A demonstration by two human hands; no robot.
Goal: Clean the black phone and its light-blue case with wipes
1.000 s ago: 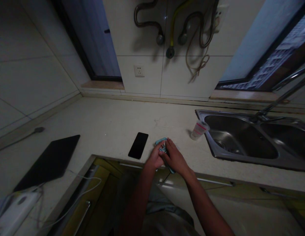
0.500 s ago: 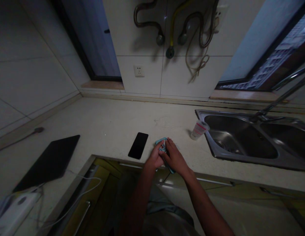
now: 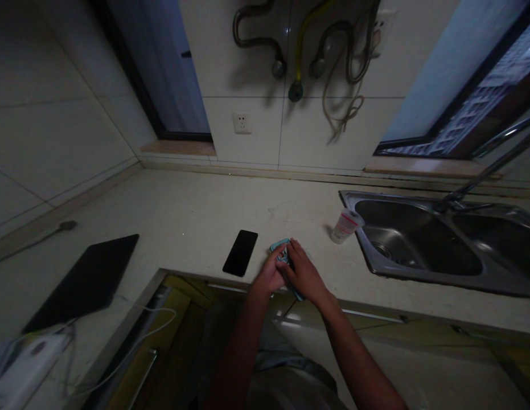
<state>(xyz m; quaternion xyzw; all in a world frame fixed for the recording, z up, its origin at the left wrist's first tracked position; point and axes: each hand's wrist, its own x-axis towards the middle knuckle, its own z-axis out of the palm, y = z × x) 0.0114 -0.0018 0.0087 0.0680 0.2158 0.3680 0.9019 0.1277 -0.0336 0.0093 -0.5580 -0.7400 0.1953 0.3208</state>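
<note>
At the counter's front edge my left hand [image 3: 271,274] and my right hand [image 3: 302,272] come together around a teal phone case [image 3: 278,244]. One end of the case shows above my fingers, with a small ring-like detail between the hands. Its other end sticks out below my right palm. My fingers cover most of its middle. Just left of my hands a black phone [image 3: 241,253] lies flat on the counter, screen up and dark, touched by neither hand.
On the counter [image 3: 196,205], a plastic cup [image 3: 346,225] stands right of my hands, beside the steel sink [image 3: 367,262]. A closed dark laptop [image 3: 87,282] lies at the left, near a white box [image 3: 28,367] and a white cable [image 3: 156,331]. Drawer handles run below the edge.
</note>
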